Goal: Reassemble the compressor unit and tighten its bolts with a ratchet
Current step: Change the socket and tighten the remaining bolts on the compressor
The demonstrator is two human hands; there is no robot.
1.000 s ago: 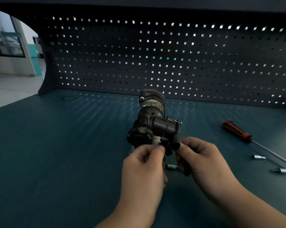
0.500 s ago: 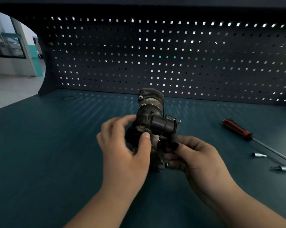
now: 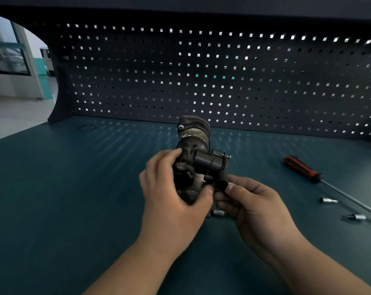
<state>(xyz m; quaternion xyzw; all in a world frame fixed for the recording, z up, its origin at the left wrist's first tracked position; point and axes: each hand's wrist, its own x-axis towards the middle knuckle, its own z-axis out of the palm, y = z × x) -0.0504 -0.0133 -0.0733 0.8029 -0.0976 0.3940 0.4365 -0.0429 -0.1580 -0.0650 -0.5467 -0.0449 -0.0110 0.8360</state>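
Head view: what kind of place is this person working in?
Probably a mechanic's workshop bench: a perforated pegboard back wall, a red-handled screwdriver and loose socket bits on the teal worktop, and a grimy compressor unit being handled.

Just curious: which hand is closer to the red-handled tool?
Right. The right hand is left of the tool, apart from it; the left hand grips the compressor farther left.

your bench (image 3: 73,188), teal top. on it, to your right: one red-and-black-handled driver (image 3: 301,169), long shaft, lying flat; two small silver sockets (image 3: 328,200) (image 3: 358,217) near its shaft. near centre: a third silver socket (image 3: 218,213). far left: one thin ring (image 3: 87,127).
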